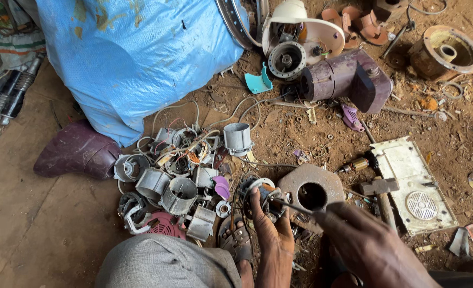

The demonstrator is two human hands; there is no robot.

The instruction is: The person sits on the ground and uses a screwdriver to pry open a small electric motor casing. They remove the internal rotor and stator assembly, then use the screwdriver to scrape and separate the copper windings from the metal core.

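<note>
Item one, nearest: the left hand (271, 234) is pressing down on a small motor part (260, 194) with a white ring, its fingers clamped over the part and pinning it to the dirt floor (279, 133). Just right of it the right hand (367, 240) is gripping a thin metal rod (292, 205), closed around its near end, and the rod's tip is reaching leftward to touch the motor part. A grey-clothed knee (164, 264) is filling the near edge, left of the hands.

Item two, directly behind the rod: a flat metal plate with a round hole (311, 192) is lying beside the motor part. A hammer (380, 189) is resting just right of the plate, and a white rectangular cover with a round grille (415, 184) is lying further right.

Item three, to the left: a heap of grey motor housings and wiring (178, 170) is spreading out near the knee, with a maroon curved shell (76, 152) sitting at its left.

Item four, farther off: a dark maroon appliance body (348, 80) is standing at the middle right, a rusty round casing (444, 50) is lying at the far right, and a big blue sack (135, 53) is occupying the far left.
</note>
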